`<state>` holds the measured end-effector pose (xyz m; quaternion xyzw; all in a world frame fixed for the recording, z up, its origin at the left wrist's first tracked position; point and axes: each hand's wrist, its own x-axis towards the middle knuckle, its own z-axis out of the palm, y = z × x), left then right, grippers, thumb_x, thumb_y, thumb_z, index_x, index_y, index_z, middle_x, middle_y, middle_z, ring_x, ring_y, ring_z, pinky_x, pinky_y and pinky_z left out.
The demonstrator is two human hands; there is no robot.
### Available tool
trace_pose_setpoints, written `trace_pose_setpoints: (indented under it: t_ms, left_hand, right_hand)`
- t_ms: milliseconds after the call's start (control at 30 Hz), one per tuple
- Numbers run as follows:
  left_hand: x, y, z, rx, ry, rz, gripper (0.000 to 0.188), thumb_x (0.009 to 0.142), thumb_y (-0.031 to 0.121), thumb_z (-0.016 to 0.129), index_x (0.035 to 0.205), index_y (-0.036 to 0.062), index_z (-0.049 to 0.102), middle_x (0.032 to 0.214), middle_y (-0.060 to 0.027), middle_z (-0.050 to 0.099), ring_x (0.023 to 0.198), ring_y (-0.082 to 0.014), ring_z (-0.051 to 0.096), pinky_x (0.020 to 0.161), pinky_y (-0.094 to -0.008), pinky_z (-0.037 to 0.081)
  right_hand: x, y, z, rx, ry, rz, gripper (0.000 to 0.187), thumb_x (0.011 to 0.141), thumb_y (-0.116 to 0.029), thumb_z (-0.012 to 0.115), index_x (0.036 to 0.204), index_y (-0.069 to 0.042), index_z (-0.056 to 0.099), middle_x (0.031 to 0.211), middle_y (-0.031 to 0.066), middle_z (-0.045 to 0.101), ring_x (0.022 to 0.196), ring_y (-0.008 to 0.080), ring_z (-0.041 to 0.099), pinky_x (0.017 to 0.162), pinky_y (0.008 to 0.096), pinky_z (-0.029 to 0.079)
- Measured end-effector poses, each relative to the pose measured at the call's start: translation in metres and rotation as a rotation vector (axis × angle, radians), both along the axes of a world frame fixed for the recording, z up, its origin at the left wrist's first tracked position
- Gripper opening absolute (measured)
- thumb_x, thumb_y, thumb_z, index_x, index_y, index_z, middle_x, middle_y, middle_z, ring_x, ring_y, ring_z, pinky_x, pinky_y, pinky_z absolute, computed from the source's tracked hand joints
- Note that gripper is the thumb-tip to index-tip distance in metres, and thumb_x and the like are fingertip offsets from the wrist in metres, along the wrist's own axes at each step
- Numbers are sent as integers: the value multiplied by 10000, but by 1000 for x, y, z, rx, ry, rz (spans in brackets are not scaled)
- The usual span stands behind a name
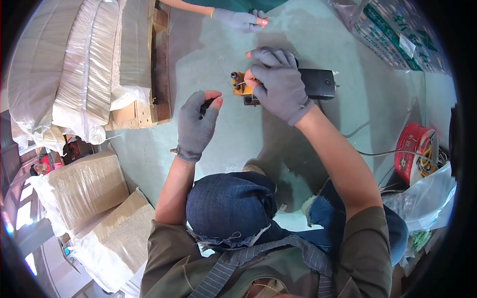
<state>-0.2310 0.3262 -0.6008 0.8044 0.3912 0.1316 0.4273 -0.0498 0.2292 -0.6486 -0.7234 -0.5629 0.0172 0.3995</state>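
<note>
My right hand [281, 84], in a grey glove with bare fingertips, reaches over a small machine with a yellow-orange head [237, 84] and a black body [319, 83]. Its thumb and forefinger pinch a thin white strand, seemingly thread, beside the head. The hand hides the machine's middle. My left hand [196, 124], gloved the same way, hovers left of the machine without touching it. Its fingers are curled, thumb and forefinger close together. Something dark shows inside the curl, too shadowed to name.
Another person's gloved hand [241, 20] reaches in at the top. Wrapped stacks [87, 64] stand on a wooden pallet [161, 64] at left, with more wrapped bundles [92, 186] below. A grey cable [370, 154] runs toward a red reel [409, 154]. A plastic-wrapped pack [392, 35] stands upper right.
</note>
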Motion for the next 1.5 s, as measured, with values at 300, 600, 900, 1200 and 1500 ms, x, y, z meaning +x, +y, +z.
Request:
trace_pose_setpoints:
  t_ms: [300, 600, 900, 1200, 1500]
  left_hand:
    - [6, 3, -5, 126, -18, -60, 143, 850, 70, 618, 979, 10, 632, 762, -57, 568, 617, -107, 504, 577, -234, 413]
    - [21, 15, -24, 414, -68, -236, 90, 856, 56, 613, 925, -1, 616, 798, -114, 588, 642, -199, 550, 609, -280, 452]
    - [6, 18, -41, 288, -147, -28, 115, 899, 101, 557, 944, -2, 578, 790, -101, 579, 656, -178, 555, 611, -272, 449]
    - [14, 20, -49, 216, -208, -178, 81, 832, 89, 609, 857, 13, 602, 794, -126, 569, 625, -228, 562, 575, -326, 441]
    - [-20, 41, -60, -278, -527, 350, 77, 880, 78, 559, 882, 32, 620, 790, -7, 566, 712, -95, 539, 637, -233, 461]
  right_hand:
    - [-8, 6, -4, 11, 14, 14, 58, 733, -140, 646, 773, -110, 617, 1163, 13, 570, 1104, 254, 485, 948, 401, 347]
    - [-11, 7, -1, -28, 51, 34, 70, 745, -153, 642, 775, -92, 626, 1166, 20, 580, 1107, 259, 491, 949, 412, 357]
    - [-11, 7, 1, -64, 19, 52, 82, 756, -161, 639, 801, -93, 647, 1141, 29, 597, 1094, 250, 505, 944, 397, 363]
    - [-11, 7, 2, -60, 3, 75, 104, 771, -154, 640, 848, -84, 642, 1146, 39, 599, 1098, 258, 508, 943, 392, 369]
    - [1, -11, 27, -64, 169, 44, 196, 799, -127, 641, 982, -58, 634, 1189, 123, 569, 1090, 263, 530, 903, 351, 422]
